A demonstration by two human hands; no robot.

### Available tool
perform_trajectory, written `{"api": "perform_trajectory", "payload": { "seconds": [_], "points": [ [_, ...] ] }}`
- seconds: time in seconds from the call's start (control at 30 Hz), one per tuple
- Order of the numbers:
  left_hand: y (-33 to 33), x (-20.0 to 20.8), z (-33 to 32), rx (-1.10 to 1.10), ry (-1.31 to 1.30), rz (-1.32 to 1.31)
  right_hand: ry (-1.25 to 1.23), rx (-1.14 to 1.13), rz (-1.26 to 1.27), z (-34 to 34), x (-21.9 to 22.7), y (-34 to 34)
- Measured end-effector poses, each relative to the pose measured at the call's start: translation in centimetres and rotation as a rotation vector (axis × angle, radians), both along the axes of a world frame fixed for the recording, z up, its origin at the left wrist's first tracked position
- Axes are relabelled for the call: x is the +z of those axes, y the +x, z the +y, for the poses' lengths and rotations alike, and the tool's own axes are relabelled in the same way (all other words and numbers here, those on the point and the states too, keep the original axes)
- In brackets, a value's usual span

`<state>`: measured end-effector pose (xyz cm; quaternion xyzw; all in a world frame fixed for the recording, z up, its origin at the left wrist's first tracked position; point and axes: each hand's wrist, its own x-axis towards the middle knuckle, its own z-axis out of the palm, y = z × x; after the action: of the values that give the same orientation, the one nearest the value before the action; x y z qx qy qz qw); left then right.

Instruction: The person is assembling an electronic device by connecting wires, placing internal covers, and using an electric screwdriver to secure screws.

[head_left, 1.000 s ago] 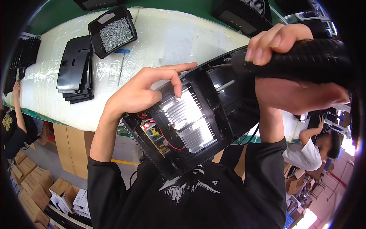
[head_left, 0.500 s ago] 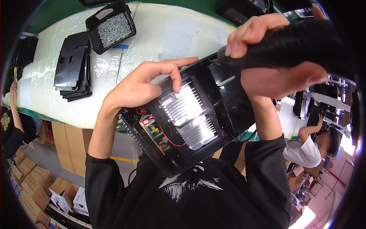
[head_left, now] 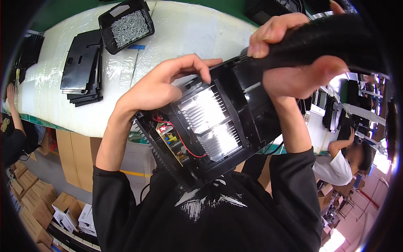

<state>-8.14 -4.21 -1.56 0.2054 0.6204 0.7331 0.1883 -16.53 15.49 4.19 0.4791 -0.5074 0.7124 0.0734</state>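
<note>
A black plastic housing [head_left: 247,143] lies tilted in front of me. Inside are finned silver heat sinks [head_left: 205,113], a small circuit board [head_left: 171,143] and red wires. My left hand [head_left: 157,86] grips the housing's far left edge, its index finger bent over the upper heat sink and another finger stretched along the rim. In my right hand [head_left: 285,82] is a thick black power screwdriver [head_left: 319,44], lying across the palm with fingers curled over it and the thumb out. Its narrow end points at the housing's far edge; the bit's contact cannot be made out.
A black bin of screws [head_left: 130,29] sits on the film-covered table [head_left: 180,29]. Left of it are stacked black panels [head_left: 82,69]. Another black bin [head_left: 273,10] stands at the back. People work at both sides. Cardboard boxes [head_left: 37,197] fill the floor at lower left.
My left hand has shifted slightly up and right along the housing. The screwdriver in my right hand has tilted a little upward. The view has moved slightly.
</note>
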Motion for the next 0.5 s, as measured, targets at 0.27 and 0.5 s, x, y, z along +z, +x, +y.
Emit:
{"api": "perform_trajectory", "payload": {
  "seconds": [0.27, 0.5],
  "points": [
    [-0.1, 0.8, -0.2, -0.017, -0.304, -0.013, -0.045, -0.411, -0.177, -3.1, 3.2, 2.6],
    [-4.1, 2.6, -0.9, -0.188, -0.447, 0.087, -0.254, -0.088, -0.017, 8.2, 9.0, 2.8]
  ]
}}
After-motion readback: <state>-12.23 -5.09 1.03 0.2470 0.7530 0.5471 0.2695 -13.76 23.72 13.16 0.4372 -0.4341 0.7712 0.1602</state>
